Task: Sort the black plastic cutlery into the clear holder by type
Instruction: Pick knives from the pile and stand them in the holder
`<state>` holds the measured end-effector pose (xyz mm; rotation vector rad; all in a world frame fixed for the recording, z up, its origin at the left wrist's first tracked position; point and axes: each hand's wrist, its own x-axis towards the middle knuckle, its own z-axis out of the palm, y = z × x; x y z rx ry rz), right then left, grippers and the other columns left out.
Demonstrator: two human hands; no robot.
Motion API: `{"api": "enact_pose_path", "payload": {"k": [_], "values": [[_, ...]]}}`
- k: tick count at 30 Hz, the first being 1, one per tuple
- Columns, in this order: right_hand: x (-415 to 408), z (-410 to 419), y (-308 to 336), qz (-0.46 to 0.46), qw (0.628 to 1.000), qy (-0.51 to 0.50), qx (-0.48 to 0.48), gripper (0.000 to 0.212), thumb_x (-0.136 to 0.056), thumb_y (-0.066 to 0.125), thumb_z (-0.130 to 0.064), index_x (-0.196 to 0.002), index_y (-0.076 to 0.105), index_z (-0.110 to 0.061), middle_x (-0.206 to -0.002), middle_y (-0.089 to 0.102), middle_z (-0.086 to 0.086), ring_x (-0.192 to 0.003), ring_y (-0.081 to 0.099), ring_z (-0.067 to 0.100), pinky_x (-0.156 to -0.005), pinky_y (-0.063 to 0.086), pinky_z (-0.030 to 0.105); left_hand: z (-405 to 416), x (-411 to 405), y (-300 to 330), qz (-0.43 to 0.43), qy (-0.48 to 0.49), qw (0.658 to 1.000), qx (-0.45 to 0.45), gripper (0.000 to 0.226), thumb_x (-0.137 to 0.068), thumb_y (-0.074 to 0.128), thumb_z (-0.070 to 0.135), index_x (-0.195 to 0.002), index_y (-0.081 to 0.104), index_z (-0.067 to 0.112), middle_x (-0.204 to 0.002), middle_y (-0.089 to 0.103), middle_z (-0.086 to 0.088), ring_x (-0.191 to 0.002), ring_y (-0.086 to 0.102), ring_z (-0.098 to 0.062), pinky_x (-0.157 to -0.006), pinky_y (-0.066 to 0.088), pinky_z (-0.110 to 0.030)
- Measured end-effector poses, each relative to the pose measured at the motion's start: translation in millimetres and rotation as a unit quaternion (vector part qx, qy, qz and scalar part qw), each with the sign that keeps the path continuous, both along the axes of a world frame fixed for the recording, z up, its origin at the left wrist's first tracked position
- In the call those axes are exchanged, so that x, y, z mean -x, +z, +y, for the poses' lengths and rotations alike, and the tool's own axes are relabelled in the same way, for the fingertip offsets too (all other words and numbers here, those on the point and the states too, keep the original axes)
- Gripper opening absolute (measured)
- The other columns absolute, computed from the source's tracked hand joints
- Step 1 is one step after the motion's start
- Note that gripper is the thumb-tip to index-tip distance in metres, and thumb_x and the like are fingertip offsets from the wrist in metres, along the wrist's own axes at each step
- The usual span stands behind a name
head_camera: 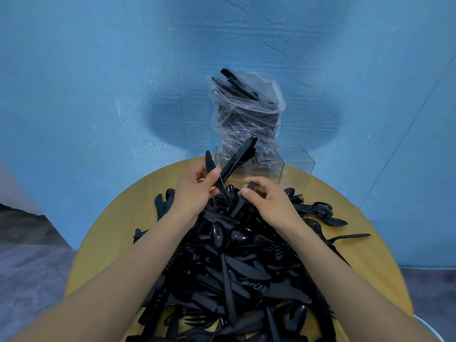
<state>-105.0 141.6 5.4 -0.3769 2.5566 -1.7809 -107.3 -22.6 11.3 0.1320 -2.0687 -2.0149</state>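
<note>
A big heap of black plastic cutlery point(237, 265), knives, forks and spoons mixed, covers the round wooden table point(116, 225). At the table's far edge stands the clear holder point(296, 169) with three compartments. My left hand point(195, 193) grips a bundle of black knives point(237, 156) whose ends point up towards the holder's left compartment. My right hand point(266, 196) pinches the handle of one black piece point(243, 201) that still lies partly in the heap; its type is hidden.
Behind the holder stands a clear plastic bag point(246, 107) stuffed with more black cutlery, against a blue wall. Loose spoons and forks point(325, 213) lie at the table's right side. A white rim point(429, 329) shows at the lower right.
</note>
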Motion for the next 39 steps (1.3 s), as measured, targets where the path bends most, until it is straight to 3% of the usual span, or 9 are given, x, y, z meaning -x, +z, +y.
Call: {"api": "enact_pose_path", "payload": {"k": [4,7,13,16,21,25,32,35,39], "values": [[-1.3,-0.6,0.8,-0.007,0.998,-0.058,0.026,0.012,-0.087,0.066,-0.014,-0.097,0.06,-0.019,-0.085,0.064,-0.001,-0.08,0.059,0.012,-0.072,0.045,0.015,0.0,-10.0,6.0,0.016,0.03,0.999,-0.02,0.012,-0.094,0.056,0.021,-0.1,0.064,0.014,-0.093,0.061,-0.005,-0.075,0.059,-0.009,-0.068,0.053,-0.021],[-2.0,11.7,0.8,-0.018,0.993,-0.113,0.036,0.012,-0.088,0.064,-0.014,-0.095,0.059,-0.021,-0.093,0.065,0.0,-0.082,0.061,0.013,-0.078,0.05,0.027,-10.6,-15.9,12.3,0.026,0.076,0.996,-0.042,0.007,-0.095,0.055,0.022,-0.095,0.061,0.019,-0.099,0.06,-0.004,-0.082,0.06,-0.011,-0.074,0.053,-0.023],[-9.6,25.5,0.4,-0.022,0.967,-0.207,0.145,0.01,-0.089,0.063,-0.009,-0.085,0.058,-0.016,-0.08,0.062,0.004,-0.059,0.058,0.008,-0.072,0.053,0.026,-23.7,-28.5,17.8,0.056,0.138,0.985,-0.082,0.01,-0.098,0.05,0.02,-0.092,0.057,0.016,-0.086,0.054,0.002,-0.078,0.056,-0.007,-0.073,0.054,-0.024],[-12.3,26.1,6.2,-0.004,0.947,-0.241,0.211,0.01,-0.089,0.063,-0.007,-0.083,0.057,-0.013,-0.074,0.061,0.003,-0.052,0.058,0.003,-0.072,0.052,0.026,-23.7,-34.5,20.4,0.054,0.13,0.987,-0.084,0.012,-0.098,0.048,0.019,-0.099,0.056,0.01,-0.085,0.052,0.003,-0.076,0.056,-0.007,-0.075,0.056,-0.028],[-23.0,11.7,25.8,0.019,0.926,-0.245,0.287,0.011,-0.085,0.068,-0.008,-0.081,0.059,-0.012,-0.077,0.065,0.003,-0.06,0.066,0.006,-0.082,0.055,0.03,-8.2,-41.3,26.0,0.039,0.096,0.99,-0.097,0.014,-0.099,0.046,0.017,-0.087,0.055,0.017,-0.084,0.057,0.001,-0.08,0.06,-0.008,-0.074,0.057,-0.026],[-37.2,-8.7,33.1,0.019,0.948,-0.188,0.256,0.011,-0.084,0.069,-0.008,-0.076,0.06,-0.008,-0.06,0.067,-0.005,-0.066,0.068,0.009,-0.083,0.055,0.032,4.7,-41.7,28.8,0.011,0.058,0.986,-0.158,0.014,-0.099,0.045,0.015,-0.093,0.057,0.017,-0.089,0.064,-0.002,-0.083,0.065,-0.009,-0.076,0.056,-0.029],[-45.6,-18.2,19.9,0.009,0.979,-0.113,0.169,0.004,-0.084,0.068,-0.004,-0.08,0.067,-0.005,-0.074,0.07,0.006,-0.066,0.066,0.01,-0.072,0.054,0.025,2.4,-43.4,31.8,-0.015,0.039,0.971,-0.237,0.021,-0.101,0.04,0.009,-0.108,0.06,0.006,-0.097,0.066,-0.01,-0.092,0.067,-0.018,-0.083,0.056,-0.035],[-45.5,-16.1,19.7,0.09,0.993,-0.076,0.025,0.011,-0.083,0.068,-0.006,-0.086,0.072,-0.017,-0.082,0.068,-0.006,-0.073,0.063,0.001,-0.074,0.049,0.016,-0.1,-43.5,31.4,-0.024,0.051,0.97,-0.236,0.02,-0.101,0.04,0.008,-0.104,0.059,0.004,-0.095,0.065,-0.011,-0.085,0.067,-0.017,-0.076,0.058,-0.032],[-49.2,-14.9,12.7,0.247,0.963,-0.056,-0.094,0.019,-0.084,0.067,-0.005,-0.101,0.074,-0.012,-0.092,0.064,-0.007,-0.086,0.058,0.001,-0.081,0.044,0.009,1.0,-44.6,31.1,-0.032,0.059,0.97,-0.235,0.022,-0.101,0.037,0.007,-0.092,0.057,0.008,-0.095,0.067,-0.01,-0.083,0.067,-0.017,-0.077,0.057,-0.034]]}}
